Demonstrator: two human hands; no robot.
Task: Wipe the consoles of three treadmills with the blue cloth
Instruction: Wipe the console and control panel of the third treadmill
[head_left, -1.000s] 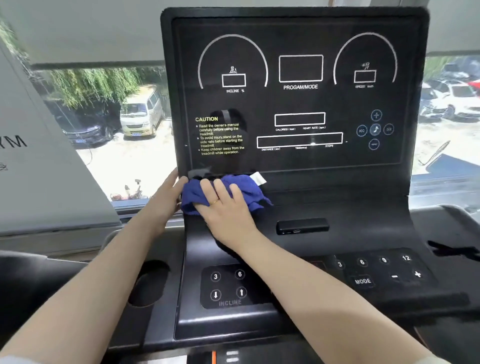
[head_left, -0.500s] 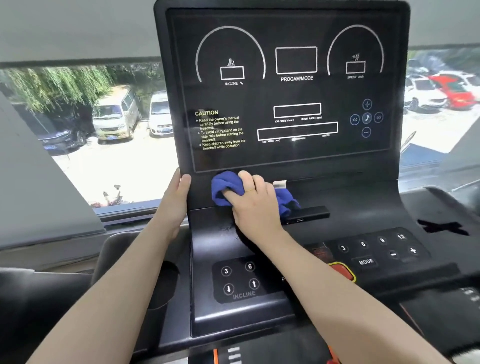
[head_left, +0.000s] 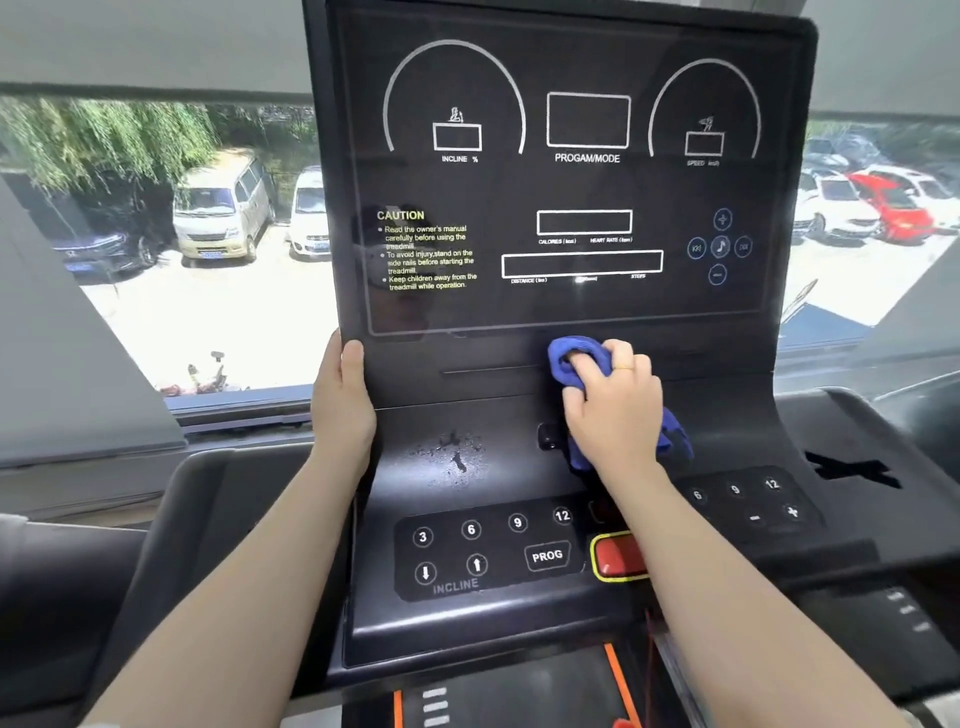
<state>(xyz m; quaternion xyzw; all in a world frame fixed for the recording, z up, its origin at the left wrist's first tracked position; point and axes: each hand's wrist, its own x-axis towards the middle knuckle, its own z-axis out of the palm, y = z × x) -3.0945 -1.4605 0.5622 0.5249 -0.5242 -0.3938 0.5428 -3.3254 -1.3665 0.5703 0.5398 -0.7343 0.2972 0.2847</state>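
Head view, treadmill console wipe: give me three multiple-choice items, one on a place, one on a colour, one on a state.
1. Where is the blue cloth?
A. on the ledge just below the display panel
B. over the INCLINE keys
C. on the windowsill

2. What colour is the large button right of PROG?
A. green
B. red with a yellow rim
C. white

3. What is the left hand doing?
A. pressing a key
B. hanging free
C. gripping the console's left edge

Answers: 1 A, the right hand presses it there; 2 B, its colours show plainly; 3 C, the thumb wraps the edge.
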